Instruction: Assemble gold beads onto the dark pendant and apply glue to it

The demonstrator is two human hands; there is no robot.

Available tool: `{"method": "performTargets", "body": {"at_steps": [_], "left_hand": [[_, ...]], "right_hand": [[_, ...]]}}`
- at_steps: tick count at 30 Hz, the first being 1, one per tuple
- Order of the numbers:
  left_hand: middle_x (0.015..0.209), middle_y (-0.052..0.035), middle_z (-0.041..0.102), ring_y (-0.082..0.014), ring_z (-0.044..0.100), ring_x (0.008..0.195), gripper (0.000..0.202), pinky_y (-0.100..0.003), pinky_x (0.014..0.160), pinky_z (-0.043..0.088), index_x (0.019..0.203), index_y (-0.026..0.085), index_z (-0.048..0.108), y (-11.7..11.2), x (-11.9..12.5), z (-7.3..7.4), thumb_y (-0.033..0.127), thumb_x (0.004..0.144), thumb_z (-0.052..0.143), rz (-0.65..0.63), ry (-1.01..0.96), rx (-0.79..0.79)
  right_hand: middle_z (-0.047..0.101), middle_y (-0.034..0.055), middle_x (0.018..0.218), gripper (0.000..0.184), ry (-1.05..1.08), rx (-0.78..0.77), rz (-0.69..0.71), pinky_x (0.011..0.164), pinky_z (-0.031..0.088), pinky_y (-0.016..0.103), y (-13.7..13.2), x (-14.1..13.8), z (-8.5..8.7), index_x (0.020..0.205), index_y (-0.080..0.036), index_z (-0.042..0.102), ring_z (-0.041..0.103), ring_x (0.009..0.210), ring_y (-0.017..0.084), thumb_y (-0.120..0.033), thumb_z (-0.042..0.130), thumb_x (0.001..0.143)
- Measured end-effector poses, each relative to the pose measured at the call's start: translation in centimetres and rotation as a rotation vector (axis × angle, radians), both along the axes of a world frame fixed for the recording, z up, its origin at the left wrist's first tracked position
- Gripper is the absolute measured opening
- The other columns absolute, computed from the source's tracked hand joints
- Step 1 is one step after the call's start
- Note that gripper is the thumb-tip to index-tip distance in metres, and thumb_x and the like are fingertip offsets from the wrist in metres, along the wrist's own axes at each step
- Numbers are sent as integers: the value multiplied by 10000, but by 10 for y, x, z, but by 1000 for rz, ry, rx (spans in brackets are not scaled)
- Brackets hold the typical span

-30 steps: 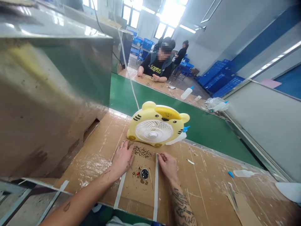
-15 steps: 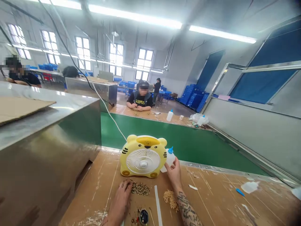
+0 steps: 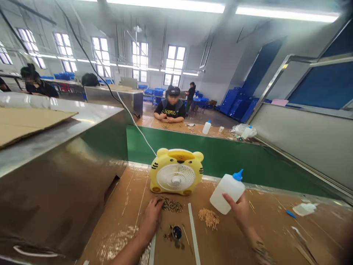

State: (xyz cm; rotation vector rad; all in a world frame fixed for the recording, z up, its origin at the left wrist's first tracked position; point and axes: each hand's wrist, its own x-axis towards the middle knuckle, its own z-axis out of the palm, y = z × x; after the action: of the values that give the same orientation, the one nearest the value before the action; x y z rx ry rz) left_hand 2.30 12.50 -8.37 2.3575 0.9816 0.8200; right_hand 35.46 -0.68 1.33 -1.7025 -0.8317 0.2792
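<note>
My right hand [image 3: 240, 208] grips a white plastic squeeze bottle [image 3: 226, 195] with a blue nozzle cap, tilted above the table. Below and left of the bottle is a pile of small tan pieces [image 3: 209, 218]. My left hand [image 3: 152, 215] rests at the left edge of a pile of small dark, shiny pieces [image 3: 172, 205], its fingers slightly bent and reaching the pile; nothing shows held in it. Between my arms stands a small cup of dark liquid [image 3: 177, 232], with a thin stick [image 3: 186, 235] lying beside it.
A yellow animal-faced fan [image 3: 176, 173] stands behind the piles, its white cord [image 3: 138, 127] rising left. A pale strip [image 3: 193, 233] lies between the piles. A metal cabinet [image 3: 60, 176] borders the left. Another bottle [image 3: 305, 208] lies right. A person [image 3: 171, 108] sits opposite.
My right hand has brought the bottle from beside the fan rightward and toward me, off the table. My left hand stays by the dark pile. The camera view has shifted.
</note>
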Motion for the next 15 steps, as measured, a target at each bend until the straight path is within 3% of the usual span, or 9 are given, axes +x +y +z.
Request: {"method": "performTargets", "body": {"at_steps": [4,7,12,15], "left_hand": [[1153,-112,608,-217,580,1059,423,-392,921,499,1112,172,628,0,1,9,11,805,386,-34,-12,9],[1122,-114,612,-202,599,1024,365,-370,896,511,1058,157,633,0,0,14,25,833,378,-75,-18,23],[1113,-106,612,-200,604,1003,336,-356,875,516,1018,163,639,0,-1,12,26,834,394,-87,16,50],[1097,-94,612,-206,593,1007,323,-359,883,509,996,172,648,1,-1,10,30,830,410,-82,33,76]], "right_hand": [[643,138,935,644,31,-195,284,641,514,356,-56,1,12,1083,-152,530,611,809,302,-611,677,656],[641,121,911,699,59,-359,533,661,493,350,-76,-16,9,1072,-120,569,590,788,287,-651,673,627],[624,75,1000,706,89,-490,873,743,444,315,-76,-58,1,1153,-121,575,544,842,246,-634,652,673],[628,43,968,665,80,-563,988,717,419,289,-70,-70,1,1122,-143,607,532,821,229,-621,665,665]]}}
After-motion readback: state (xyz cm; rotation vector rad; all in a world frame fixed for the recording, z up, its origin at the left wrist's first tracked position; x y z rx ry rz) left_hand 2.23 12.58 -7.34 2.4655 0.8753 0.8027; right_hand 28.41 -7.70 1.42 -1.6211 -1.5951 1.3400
